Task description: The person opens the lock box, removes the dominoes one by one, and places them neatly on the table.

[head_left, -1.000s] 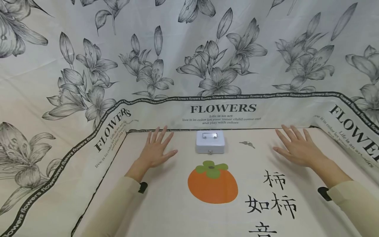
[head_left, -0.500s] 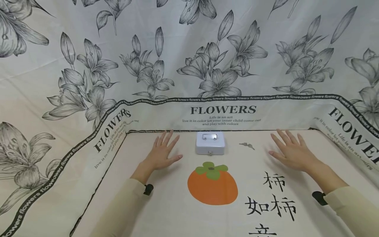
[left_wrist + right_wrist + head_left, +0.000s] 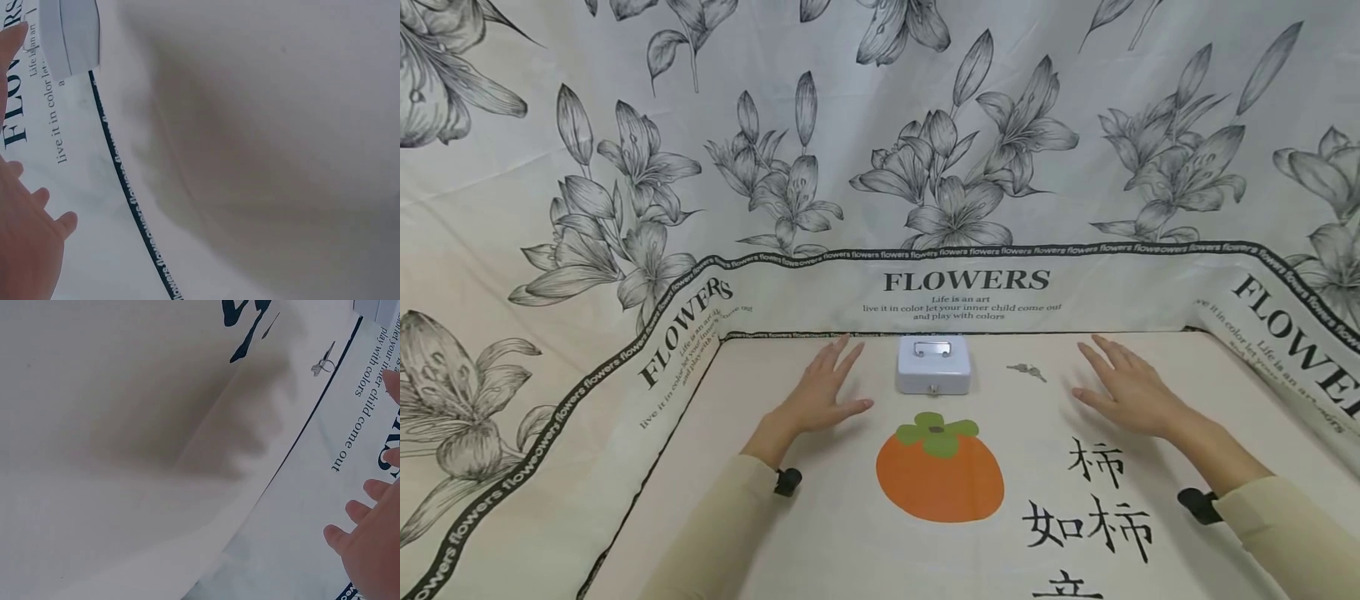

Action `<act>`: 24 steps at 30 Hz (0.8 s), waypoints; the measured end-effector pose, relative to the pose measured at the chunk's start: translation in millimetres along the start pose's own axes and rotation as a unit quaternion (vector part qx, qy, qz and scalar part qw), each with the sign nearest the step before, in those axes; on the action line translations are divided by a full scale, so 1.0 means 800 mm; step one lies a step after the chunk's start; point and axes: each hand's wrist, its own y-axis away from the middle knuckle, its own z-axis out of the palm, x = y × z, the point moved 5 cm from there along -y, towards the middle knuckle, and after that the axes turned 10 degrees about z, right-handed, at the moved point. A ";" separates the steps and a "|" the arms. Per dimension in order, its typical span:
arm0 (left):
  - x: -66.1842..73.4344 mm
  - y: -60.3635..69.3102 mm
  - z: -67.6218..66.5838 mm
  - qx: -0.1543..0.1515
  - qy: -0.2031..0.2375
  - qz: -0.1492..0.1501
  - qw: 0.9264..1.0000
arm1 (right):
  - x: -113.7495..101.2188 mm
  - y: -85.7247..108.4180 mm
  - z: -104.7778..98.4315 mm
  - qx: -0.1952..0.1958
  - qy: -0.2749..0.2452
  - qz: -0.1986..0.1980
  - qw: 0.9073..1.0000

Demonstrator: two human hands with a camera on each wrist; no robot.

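A small white box (image 3: 933,367) with a metal handle on its lid and a lock on its front stands at the back of the table; part of the box (image 3: 72,37) shows in the left wrist view. Right of it lie small metal keys (image 3: 1027,371), and the keys (image 3: 323,365) also show in the right wrist view. My left hand (image 3: 823,392), fingers spread, is held left of the box and holds nothing. Over the table right of the keys is my right hand (image 3: 1131,392), empty, its fingers apart.
The table's cloth carries a printed orange persimmon (image 3: 940,479) and black characters (image 3: 1097,500). A flower-patterned curtain (image 3: 962,292) rises behind the table and along its sides.
Both hands have moved inward, the left one rightward and the right one leftward, each a little nearer the box. Box and keys lie where they were.
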 end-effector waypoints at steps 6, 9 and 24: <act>0.003 -0.009 0.005 -0.008 0.053 -0.018 0.998 | -0.007 -0.006 0.002 -0.008 -0.030 0.013 0.999; 0.005 -0.014 0.006 -0.004 0.078 -0.020 0.997 | -0.010 -0.009 0.004 -0.017 -0.050 0.021 0.998; 0.014 -0.035 0.018 0.016 0.191 -0.031 0.981 | -0.023 -0.021 0.018 -0.042 -0.111 0.030 0.993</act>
